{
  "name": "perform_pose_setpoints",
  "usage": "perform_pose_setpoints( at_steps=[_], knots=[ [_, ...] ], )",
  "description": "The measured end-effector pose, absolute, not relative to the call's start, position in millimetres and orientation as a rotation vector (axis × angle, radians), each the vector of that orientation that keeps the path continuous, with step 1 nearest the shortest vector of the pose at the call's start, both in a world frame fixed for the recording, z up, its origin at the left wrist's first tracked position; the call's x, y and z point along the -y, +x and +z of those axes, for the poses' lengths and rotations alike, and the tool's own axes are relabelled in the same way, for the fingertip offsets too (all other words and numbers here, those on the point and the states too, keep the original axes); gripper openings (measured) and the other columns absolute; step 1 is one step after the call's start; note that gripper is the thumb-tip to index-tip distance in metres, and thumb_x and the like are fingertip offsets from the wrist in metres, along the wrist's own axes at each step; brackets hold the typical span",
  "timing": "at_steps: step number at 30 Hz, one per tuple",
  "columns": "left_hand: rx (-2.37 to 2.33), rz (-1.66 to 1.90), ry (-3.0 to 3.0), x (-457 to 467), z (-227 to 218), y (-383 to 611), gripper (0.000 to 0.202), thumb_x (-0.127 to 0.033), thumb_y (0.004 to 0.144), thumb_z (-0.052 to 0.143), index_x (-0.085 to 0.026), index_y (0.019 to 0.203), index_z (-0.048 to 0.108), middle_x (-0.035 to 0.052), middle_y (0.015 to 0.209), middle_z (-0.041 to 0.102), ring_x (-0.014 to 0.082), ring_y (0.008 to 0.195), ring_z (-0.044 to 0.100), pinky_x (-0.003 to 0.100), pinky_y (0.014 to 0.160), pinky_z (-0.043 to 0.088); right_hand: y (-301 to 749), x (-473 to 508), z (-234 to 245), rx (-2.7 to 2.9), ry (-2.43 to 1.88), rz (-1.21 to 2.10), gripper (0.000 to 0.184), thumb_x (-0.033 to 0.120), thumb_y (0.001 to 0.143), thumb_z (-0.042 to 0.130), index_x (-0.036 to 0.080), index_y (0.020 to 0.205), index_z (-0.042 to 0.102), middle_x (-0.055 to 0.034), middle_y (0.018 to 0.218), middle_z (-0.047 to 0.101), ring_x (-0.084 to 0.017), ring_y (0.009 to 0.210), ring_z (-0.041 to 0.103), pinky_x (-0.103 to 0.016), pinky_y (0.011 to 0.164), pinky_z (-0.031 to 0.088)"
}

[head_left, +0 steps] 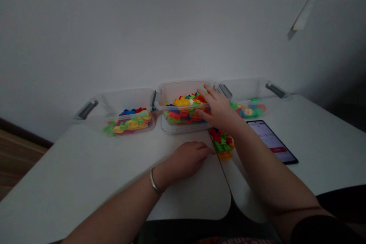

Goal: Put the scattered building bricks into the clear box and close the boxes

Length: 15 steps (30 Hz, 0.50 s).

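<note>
My right hand reaches over the right side of the middle clear plastic box, its fingers spread and nothing visible between them. Loose toy building bricks in yellow, orange, green, red and blue fill the bottom of that box. My left hand, with a silver bangle on the wrist, rests low over the white table, fingers loosely stretched to the right. Its fingertips come close to a small cluster of red, green and yellow bricks; whether they touch it is unclear. My right forearm covers part of that cluster's right side.
A left clear box holds colourful plastic pieces, and a right clear box contains round coloured pieces. A phone lies screen up right of my right forearm. The white table has a seam, with the wall behind.
</note>
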<state>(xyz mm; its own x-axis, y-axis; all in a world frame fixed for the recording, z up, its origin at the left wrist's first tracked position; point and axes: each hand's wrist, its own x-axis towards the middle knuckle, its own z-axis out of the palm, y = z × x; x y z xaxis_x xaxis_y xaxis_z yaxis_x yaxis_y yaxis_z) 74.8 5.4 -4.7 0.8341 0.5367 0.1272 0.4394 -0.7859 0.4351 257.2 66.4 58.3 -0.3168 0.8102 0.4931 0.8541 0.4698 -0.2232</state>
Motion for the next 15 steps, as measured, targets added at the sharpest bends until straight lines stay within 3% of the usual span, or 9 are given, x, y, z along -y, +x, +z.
perform_pose_setpoints(
  at_steps=[4, 9, 15],
  knots=[
    [-0.711, 0.39, 2.796, 0.4, -8.2, 90.4, 0.04, -0.014, 0.099, 0.042, -0.022, 0.132, 0.063, 0.0134, 0.118, 0.067, 0.0298, 0.101, 0.064, 0.044, 0.087, 0.051, 258.6, -67.1, 57.2, 2.169, -1.344, -0.062, 0.066, 0.039, 0.09, 0.058, 0.014, 0.149, 0.045, -0.0227, 0.16, 0.036, -0.037, 0.143, 0.041, -0.057, 0.114, 0.035],
    [-0.671, 0.631, 2.66, 0.6, -17.1, 103.5, 0.034, -0.018, 0.096, 0.052, -0.027, 0.123, 0.07, 0.0105, 0.103, 0.068, 0.0291, 0.097, 0.062, 0.044, 0.09, 0.046, 259.7, -68.2, 56.8, 2.15, -1.333, -0.053, 0.066, 0.04, 0.089, 0.06, 0.013, 0.148, 0.047, -0.0231, 0.159, 0.037, -0.036, 0.143, 0.041, -0.056, 0.114, 0.035],
    [-0.743, 0.388, 2.93, 0.5, -15.7, 102.5, 0.027, -0.021, 0.095, 0.055, -0.023, 0.118, 0.07, 0.0115, 0.109, 0.067, 0.0296, 0.102, 0.059, 0.045, 0.092, 0.045, 260.3, -69.8, 54.8, 2.14, -1.324, -0.069, 0.064, 0.04, 0.089, 0.059, 0.017, 0.148, 0.047, -0.0204, 0.158, 0.039, -0.036, 0.143, 0.042, -0.058, 0.113, 0.035]
  ],
)
